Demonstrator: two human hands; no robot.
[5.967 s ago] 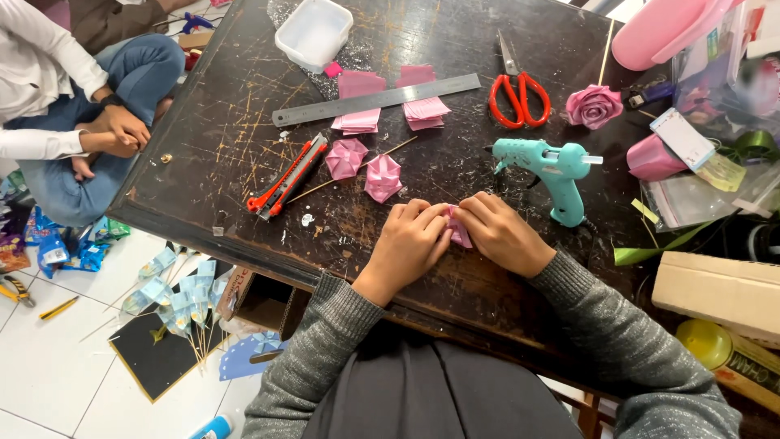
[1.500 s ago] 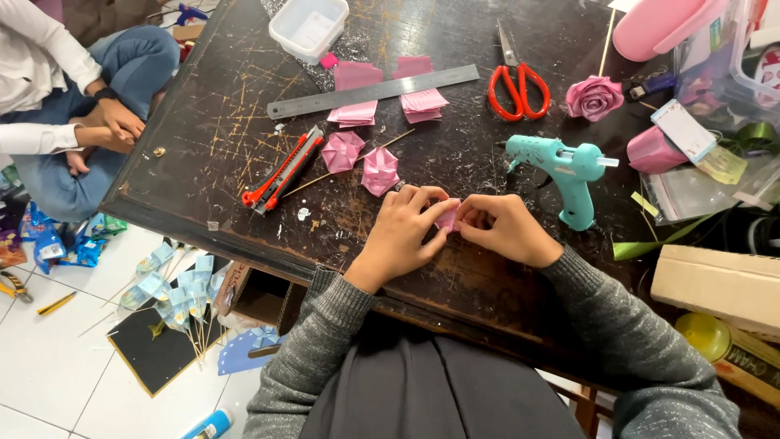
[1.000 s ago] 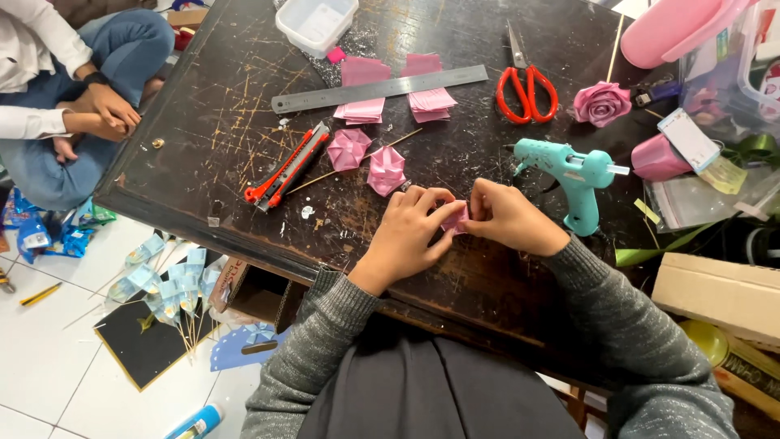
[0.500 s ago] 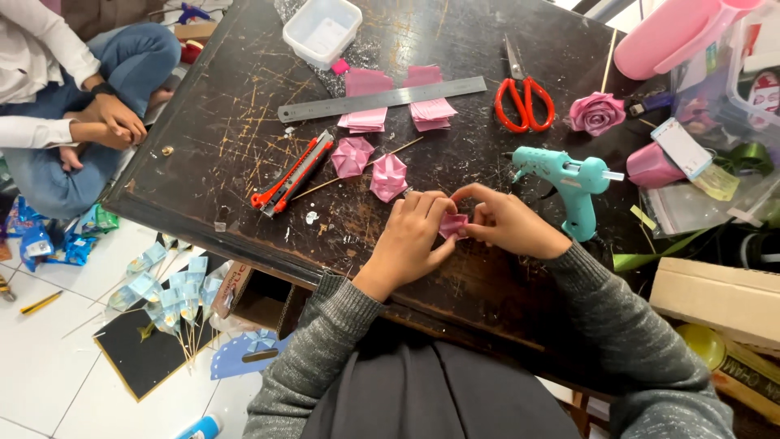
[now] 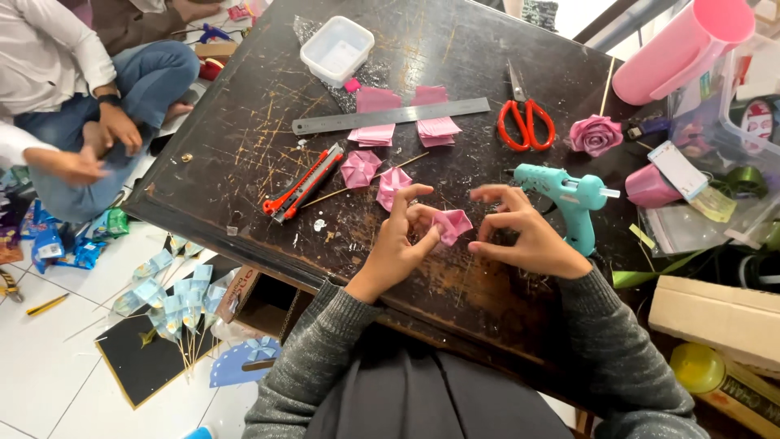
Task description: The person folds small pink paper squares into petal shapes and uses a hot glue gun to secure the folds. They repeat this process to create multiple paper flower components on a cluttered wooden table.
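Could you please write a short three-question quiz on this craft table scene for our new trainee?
1. True or false: the left hand pinches the folded pink paper piece.
2. Which tool lies just beyond the right hand? A) red-handled scissors B) teal glue gun C) metal ruler
3. Fill in: the finished pink paper rose lies just to the ____ of the scissors.

Key
1. True; its thumb and fingers close on the piece, while the right hand is open beside it.
2. B
3. right
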